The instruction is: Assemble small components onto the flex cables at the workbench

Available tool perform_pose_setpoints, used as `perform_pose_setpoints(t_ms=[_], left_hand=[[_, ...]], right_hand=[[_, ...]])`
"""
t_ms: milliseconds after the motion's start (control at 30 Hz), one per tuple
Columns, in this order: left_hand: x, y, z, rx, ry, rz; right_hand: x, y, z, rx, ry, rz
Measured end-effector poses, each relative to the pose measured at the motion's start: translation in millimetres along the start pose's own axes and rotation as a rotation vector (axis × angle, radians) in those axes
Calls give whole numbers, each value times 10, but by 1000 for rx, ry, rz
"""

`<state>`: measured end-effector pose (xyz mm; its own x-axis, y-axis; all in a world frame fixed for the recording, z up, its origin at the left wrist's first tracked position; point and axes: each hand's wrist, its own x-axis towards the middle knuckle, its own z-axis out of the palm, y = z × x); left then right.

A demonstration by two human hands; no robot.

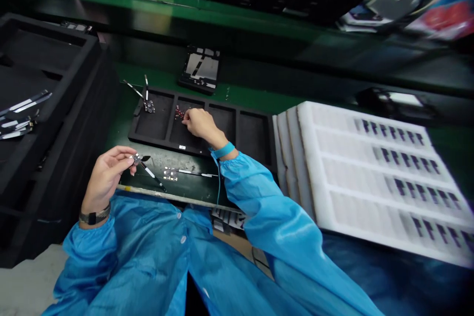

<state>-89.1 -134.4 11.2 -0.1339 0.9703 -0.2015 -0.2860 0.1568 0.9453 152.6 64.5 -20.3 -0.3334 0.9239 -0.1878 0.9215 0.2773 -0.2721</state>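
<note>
My left hand (106, 177) pinches a small circuit board (135, 159) between thumb and fingers, above the green bench mat (148, 163). My right hand (199, 125) reaches into a black compartment tray (168, 121), its fingertips close to a small cluster of reddish parts (179, 112). Whether those fingers hold anything is hidden. Another small board (149, 106) lies at the tray's far left corner, beside a pair of tweezers (145, 90). Below the tray lie further small boards (170, 174) and a slim white-tipped tool (151, 173).
A stack of white foam trays (318, 168) with rows of dark parts fills the right side. A black foam crate (48, 108) holding flat strips stands at the left. A black-framed fixture (202, 69) lies behind the tray, and a blue wrist strap's cord hangs from my right wrist.
</note>
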Motion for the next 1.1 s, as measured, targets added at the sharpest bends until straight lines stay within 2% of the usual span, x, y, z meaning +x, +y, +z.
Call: perform_pose_setpoints(t_ms=[200, 333, 467, 667, 800, 967, 1100], left_hand=[[22, -45, -39, -23, -7, -10], [26, -20, -8, -67, 8, 7], [40, 14, 7, -118, 1, 20], [120, 14, 59, -172, -50, -15], [172, 15, 129, -222, 20, -36], [234, 24, 237, -209, 90, -44], [297, 25, 369, -182, 94, -28]], right_hand=[[-56, 56, -31, 98, 89, -55], [-161, 92, -65, 489, 137, -143], [-414, 163, -96, 896, 137, -254], [-687, 178, -104, 1171, 3, -147], [-706, 166, -78, 1251, -30, -163], [-735, 192, -71, 1186, 67, -200], [-779, 187, -84, 1165, 110, -217]])
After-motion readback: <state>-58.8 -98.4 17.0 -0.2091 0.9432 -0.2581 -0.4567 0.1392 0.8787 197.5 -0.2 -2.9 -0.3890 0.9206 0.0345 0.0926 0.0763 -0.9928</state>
